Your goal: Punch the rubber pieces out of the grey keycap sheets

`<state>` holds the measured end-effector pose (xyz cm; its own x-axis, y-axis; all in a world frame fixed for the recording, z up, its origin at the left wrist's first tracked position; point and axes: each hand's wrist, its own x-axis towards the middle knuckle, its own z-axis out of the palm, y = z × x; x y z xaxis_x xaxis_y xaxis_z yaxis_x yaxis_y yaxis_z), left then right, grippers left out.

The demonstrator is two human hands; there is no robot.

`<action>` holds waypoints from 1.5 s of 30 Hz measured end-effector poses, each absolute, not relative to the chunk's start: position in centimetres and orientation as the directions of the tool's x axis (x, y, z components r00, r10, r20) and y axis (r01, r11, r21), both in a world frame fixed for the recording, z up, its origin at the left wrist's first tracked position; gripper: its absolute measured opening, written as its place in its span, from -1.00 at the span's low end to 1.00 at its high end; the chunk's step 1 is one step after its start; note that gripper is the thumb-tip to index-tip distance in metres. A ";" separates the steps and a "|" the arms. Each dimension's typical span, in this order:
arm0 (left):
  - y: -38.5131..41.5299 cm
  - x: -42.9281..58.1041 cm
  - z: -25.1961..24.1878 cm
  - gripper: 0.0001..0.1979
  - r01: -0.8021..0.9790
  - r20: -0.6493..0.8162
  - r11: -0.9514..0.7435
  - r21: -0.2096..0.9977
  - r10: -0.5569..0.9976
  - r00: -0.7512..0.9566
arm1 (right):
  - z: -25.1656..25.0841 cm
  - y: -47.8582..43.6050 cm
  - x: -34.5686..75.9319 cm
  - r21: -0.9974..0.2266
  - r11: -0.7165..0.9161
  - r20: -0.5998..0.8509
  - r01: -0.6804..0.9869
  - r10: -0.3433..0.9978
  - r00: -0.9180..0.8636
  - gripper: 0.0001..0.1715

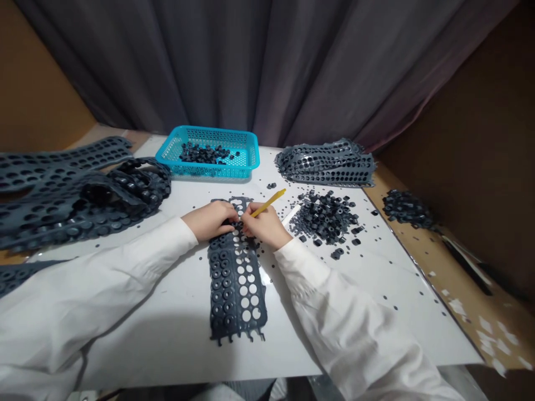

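A dark grey rubber sheet [234, 284] with rows of round holes and small ring parts lies lengthwise on the white table [167, 334] in front of me. My left hand [211, 220] rests curled on the sheet's far left part, fingers pressing it down. My right hand [265, 225] is closed around a yellow stick-like tool [268, 203], its lower tip down at the sheet's far end. Both arms wear white sleeves.
A loose pile of small dark ring parts [328, 217] lies right of my hands. A blue basket [209, 151] holding more parts stands at the back. Stacks of punched sheets lie at the left [79, 192] and back right [328, 164]. Another heap of parts [405, 207] sits on the brown board at right.
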<state>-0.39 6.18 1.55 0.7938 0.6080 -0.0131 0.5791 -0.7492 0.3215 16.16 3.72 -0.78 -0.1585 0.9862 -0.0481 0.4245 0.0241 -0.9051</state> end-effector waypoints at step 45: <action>5.6 -0.6 -0.6 -0.83 0.603 0.163 -0.656 0.454 0.727 0.668 | -0.2 3.9 15.7 -0.807 0.131 -0.004 0.575 0.974 -0.226 -0.78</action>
<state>-0.64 5.59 -0.57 0.6675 0.7265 0.1631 0.6032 -0.6560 0.4537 15.67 3.85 -0.17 -0.2265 0.9740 -0.0035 0.5755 0.1309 -0.8073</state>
